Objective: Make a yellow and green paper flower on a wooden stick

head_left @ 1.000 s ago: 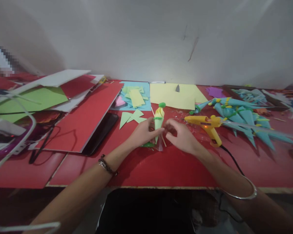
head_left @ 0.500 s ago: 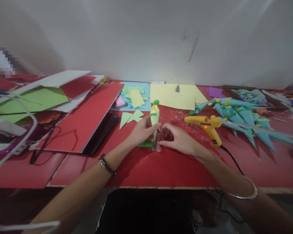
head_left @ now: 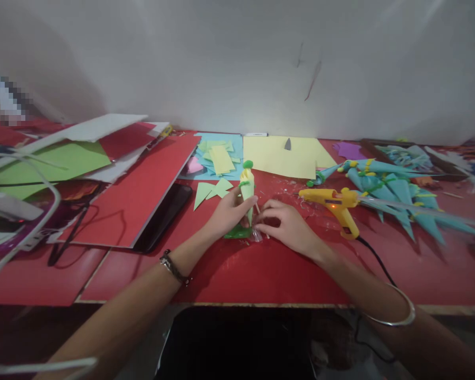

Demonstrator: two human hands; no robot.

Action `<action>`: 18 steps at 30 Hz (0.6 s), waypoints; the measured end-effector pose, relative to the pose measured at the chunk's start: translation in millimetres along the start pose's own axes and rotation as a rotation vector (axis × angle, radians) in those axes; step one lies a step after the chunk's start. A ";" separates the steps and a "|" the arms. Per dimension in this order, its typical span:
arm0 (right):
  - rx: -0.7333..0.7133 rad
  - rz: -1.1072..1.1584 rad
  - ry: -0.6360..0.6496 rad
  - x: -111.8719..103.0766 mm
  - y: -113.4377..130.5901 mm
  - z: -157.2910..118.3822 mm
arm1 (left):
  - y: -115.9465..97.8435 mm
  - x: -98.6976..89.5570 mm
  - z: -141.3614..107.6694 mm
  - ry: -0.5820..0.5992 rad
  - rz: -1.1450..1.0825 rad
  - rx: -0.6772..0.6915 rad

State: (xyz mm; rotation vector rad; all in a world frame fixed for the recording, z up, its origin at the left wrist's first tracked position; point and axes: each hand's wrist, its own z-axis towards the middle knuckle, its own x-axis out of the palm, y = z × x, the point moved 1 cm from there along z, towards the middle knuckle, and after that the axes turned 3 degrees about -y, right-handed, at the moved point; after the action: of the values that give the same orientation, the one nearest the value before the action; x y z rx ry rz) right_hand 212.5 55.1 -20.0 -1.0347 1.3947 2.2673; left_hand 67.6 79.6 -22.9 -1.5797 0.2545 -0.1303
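Near the middle of the table, my left hand is closed around a pale green paper cone. The cone stands nearly upright, point down, with yellow folds, a green band and a round green piece on top. Close to the cone's lower end, my right hand has its thumb and fingertips pinched together; what they hold is too small to make out. A bit of clear plastic lies below those fingertips. Something shiny and green rests on the table under my left hand.
A yellow glue gun with a lit orange light lies to the right, its cord running off the front. Beyond it are several blue paper cones. Green paper triangles, a yellow sheet and a red board lie around.
The cone's top has tipped slightly left. My right hand has moved a little left, and its thumb and fingers have closed together near the cone's tip.
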 end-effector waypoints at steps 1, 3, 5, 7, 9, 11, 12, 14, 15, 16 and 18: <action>-0.006 -0.006 0.005 0.1 0.0 -0.2 | 0.4 -0.1 0.2 -0.004 -0.001 -0.001; -0.011 -0.022 0.019 0.6 -0.1 -0.9 | 1.1 -0.3 0.6 -0.005 0.000 -0.002; -0.001 -0.045 0.041 1.5 -0.5 -1.6 | 1.5 -0.4 0.9 -0.002 -0.002 0.000; 0.013 -0.067 0.067 2.7 -1.2 -2.2 | 1.6 -0.3 1.2 0.001 -0.007 0.005; 0.019 -0.076 0.084 4.3 -1.8 -2.5 | 1.5 -0.1 1.3 0.001 -0.006 0.006; 0.020 -0.065 0.088 5.8 -2.2 -2.6 | 1.2 0.2 1.1 0.001 -0.001 0.003; 0.021 -0.055 0.084 6.4 -2.4 -2.5 | 1.0 0.4 0.9 0.003 0.002 0.000; 0.022 -0.033 0.075 7.5 -2.9 -2.2 | 0.6 0.7 0.5 0.004 0.009 -0.001; 0.022 -0.022 0.070 7.9 -3.1 -2.0 | 0.5 0.7 0.4 0.006 0.010 -0.001; 0.023 -0.012 0.065 8.3 -3.4 -1.8 | 0.5 0.8 0.3 0.010 0.010 0.000; 0.025 0.004 0.058 9.2 -3.7 -1.5 | 1.0 0.7 0.4 0.017 0.009 -0.001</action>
State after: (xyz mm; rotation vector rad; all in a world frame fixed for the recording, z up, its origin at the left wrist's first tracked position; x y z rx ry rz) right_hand 208.8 54.4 -29.3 -1.0997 1.4450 2.2338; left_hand 68.2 79.8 -24.0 -1.5791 0.2753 -0.1368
